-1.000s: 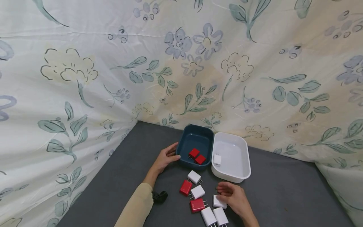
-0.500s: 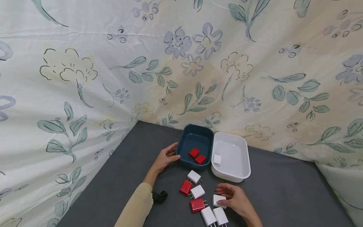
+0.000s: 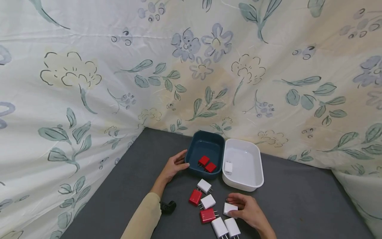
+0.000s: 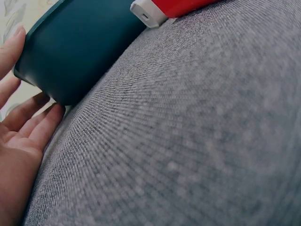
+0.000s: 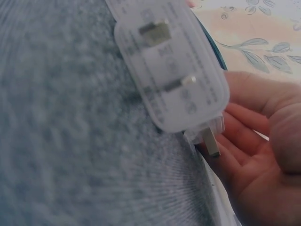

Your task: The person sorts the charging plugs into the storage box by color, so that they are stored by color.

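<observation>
My left hand [image 3: 173, 168] rests at the left side of a dark blue bin [image 3: 206, 142], its fingertips [image 4: 54, 113] against the outer wall in the left wrist view. In that bin lie two red wall chargers [image 3: 204, 161]. With thumb and fingers, my right hand [image 3: 250, 212] pinches a white wall charger [image 3: 229, 208] low over the table; a metal prong shows beside the fingers in the right wrist view. Closer to that camera is another white charger [image 5: 174, 70], prongs outward. A white bin [image 3: 246, 166] adjoins the blue one, with one white charger [image 3: 228, 168] inside.
On the dark grey table [image 3: 298, 199], several white chargers [image 3: 204, 186] and two red chargers [image 3: 195, 198] lie in front of the bins. A black object [image 3: 168, 207] is beside the left forearm. Floral cloth [image 3: 119, 83] hangs behind and to the left.
My right thumb has moved lower onto the white charger, which has shifted up slightly in the head view. My left hand and both bins have stayed put.
</observation>
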`<act>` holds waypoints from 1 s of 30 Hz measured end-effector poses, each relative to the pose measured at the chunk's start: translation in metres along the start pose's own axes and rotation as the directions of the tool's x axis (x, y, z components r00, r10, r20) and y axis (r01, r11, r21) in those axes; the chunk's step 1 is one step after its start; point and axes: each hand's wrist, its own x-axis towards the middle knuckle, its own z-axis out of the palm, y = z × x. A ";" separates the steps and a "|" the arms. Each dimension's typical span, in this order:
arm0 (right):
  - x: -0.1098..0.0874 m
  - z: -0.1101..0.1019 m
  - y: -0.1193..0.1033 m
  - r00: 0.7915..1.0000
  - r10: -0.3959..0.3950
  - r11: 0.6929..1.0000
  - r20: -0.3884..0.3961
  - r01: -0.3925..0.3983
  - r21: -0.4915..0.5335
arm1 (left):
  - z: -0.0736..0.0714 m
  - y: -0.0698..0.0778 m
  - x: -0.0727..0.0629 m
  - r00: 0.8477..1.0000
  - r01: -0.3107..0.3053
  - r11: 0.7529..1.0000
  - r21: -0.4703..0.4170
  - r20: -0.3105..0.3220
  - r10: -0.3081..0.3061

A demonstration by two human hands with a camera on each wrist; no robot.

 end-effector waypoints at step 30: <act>-0.002 -0.013 0.006 0.998 0.044 0.997 -0.049 -0.047 -0.060 | 0.001 0.003 -0.001 1.000 0.013 1.000 -0.001 0.004 -0.013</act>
